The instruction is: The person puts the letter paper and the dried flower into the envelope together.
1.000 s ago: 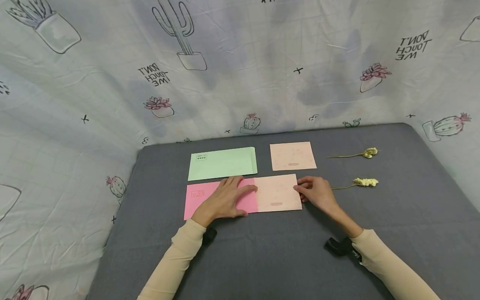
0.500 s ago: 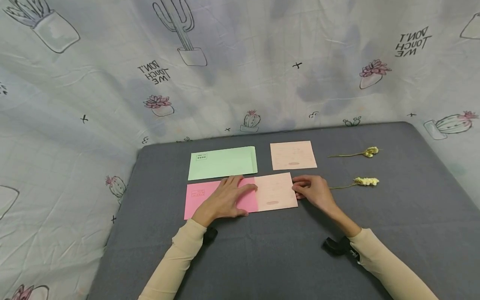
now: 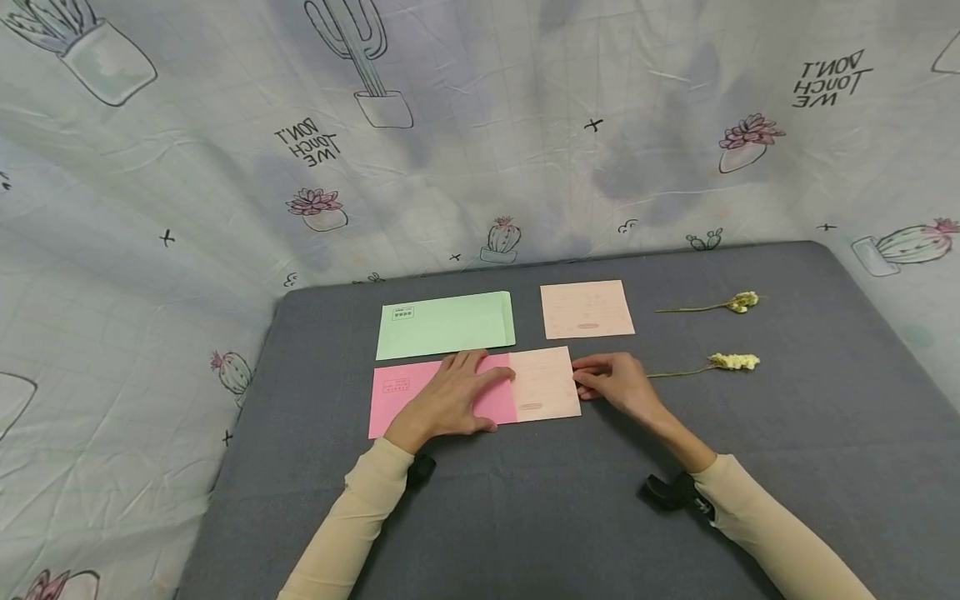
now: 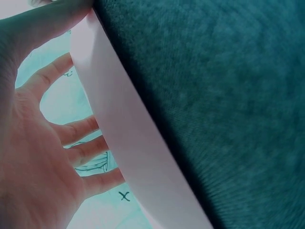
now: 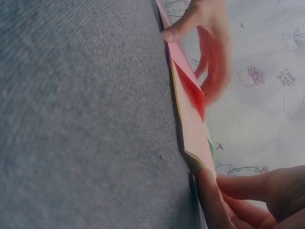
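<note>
A pink envelope (image 3: 392, 407) lies flat on the grey cloth, its mouth facing right. My left hand (image 3: 448, 398) rests on it with spread fingers, thumb near the front edge and fingertips toward the back edge. Partway inside the mouth is a peach-coloured card (image 3: 546, 377), its left part hidden by the envelope. My right hand (image 3: 621, 385) pinches the card's right edge between thumb and fingers. In the right wrist view the envelope's mouth (image 5: 190, 93) gapes slightly around the card, and the card's near end bends a little at the right thumb.
Behind the pink envelope lies a green envelope (image 3: 444, 330). A second peach card (image 3: 588, 311) is at its right. Two stems of dried flowers, one farther back (image 3: 741, 302) and one nearer (image 3: 733, 362), lie on the right. A printed curtain (image 3: 540, 175) hangs behind the table.
My right hand has moved left, sliding the peach card farther into the pink envelope, so less of the card shows. The left hand has stayed in place on the envelope.
</note>
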`<state>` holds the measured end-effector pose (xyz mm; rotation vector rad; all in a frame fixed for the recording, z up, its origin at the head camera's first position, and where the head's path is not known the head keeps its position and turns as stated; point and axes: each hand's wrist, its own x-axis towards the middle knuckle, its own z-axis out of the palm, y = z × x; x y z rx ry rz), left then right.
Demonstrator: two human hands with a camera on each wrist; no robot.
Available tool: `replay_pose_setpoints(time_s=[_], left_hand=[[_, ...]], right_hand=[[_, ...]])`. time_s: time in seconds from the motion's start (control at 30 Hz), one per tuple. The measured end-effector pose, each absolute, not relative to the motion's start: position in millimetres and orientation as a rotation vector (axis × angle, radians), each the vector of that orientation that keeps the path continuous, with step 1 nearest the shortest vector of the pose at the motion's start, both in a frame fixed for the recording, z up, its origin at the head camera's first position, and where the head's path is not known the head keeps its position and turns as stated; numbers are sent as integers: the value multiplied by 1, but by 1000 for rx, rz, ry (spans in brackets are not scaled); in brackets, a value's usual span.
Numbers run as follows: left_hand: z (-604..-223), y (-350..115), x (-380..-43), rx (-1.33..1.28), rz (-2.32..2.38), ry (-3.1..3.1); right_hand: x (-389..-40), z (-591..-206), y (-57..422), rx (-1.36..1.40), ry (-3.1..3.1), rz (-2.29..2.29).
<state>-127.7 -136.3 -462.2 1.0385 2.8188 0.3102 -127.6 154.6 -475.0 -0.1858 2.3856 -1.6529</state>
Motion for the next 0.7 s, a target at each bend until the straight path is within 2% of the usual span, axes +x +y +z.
replay_pose_setpoints(time_s=[0.7], left_hand=[[-459,-133,-127,1011,300,2820]], right_hand=[[-132,-471,141,-227,2364,-1557]])
